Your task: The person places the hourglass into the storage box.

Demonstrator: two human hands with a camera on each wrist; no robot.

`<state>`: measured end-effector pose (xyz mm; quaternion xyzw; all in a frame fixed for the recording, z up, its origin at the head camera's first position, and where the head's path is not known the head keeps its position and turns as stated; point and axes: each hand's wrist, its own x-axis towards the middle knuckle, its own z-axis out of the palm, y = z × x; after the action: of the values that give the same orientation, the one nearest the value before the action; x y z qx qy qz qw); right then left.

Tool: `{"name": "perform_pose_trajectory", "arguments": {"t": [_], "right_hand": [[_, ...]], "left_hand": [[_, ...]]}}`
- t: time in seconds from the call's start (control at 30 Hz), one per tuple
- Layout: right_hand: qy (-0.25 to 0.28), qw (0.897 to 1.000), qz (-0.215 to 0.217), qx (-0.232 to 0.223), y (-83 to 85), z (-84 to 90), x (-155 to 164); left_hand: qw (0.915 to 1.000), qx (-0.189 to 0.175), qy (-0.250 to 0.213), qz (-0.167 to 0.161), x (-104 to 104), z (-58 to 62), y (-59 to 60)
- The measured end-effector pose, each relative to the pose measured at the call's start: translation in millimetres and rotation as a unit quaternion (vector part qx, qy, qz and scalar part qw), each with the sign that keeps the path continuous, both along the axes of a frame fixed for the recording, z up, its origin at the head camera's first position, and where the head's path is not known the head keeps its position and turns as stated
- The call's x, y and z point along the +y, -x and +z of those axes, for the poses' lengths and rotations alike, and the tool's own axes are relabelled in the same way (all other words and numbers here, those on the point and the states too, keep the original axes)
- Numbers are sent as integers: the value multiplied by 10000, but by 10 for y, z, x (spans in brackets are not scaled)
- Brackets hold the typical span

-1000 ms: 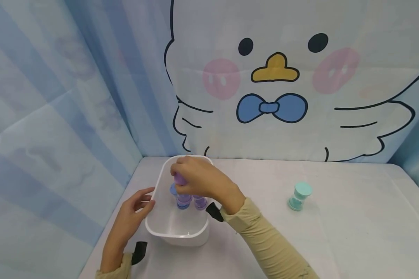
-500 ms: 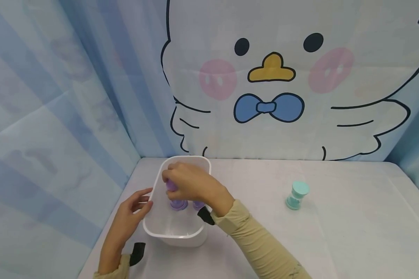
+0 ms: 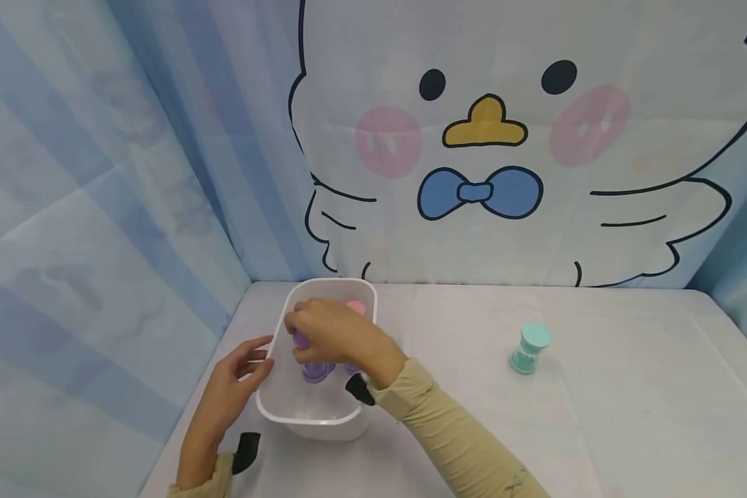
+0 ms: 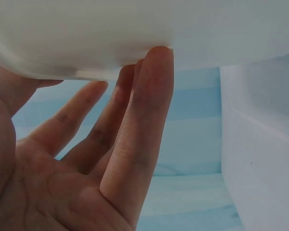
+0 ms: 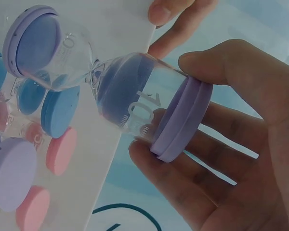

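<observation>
My right hand reaches into a white plastic bin and grips a purple-capped hourglass. In the right wrist view the hourglass lies tilted, marked 10, with its fingers and thumb curled round one purple cap. My left hand rests with straight fingers against the bin's outer left wall. Below the held one, several more hourglasses lie in the bin: blue, pink and purple.
A teal hourglass stands alone on the white table to the right. The bin sits in the table's back left corner. A blue curtain and a cartoon bird backdrop close in the left and rear.
My right hand has sunk lower into the bin and shifted slightly left with the purple hourglass, uncovering a pink cap behind it. The left hand has stayed on the bin's wall.
</observation>
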<state>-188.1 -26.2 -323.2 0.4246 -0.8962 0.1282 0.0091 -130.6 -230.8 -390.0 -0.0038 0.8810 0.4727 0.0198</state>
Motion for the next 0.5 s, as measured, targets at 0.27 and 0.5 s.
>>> {"name": "perform_pose_trajectory", "arguments": {"t": [0.27, 0.5], "right_hand": [[-325, 9995, -49, -25, -12, -26, -103], [-473, 9984, -114, -275, -7, -60, -169]], "left_hand": [[10000, 30, 41, -41, 2, 0, 10], [9999, 126, 40, -64, 2, -3, -5]]}}
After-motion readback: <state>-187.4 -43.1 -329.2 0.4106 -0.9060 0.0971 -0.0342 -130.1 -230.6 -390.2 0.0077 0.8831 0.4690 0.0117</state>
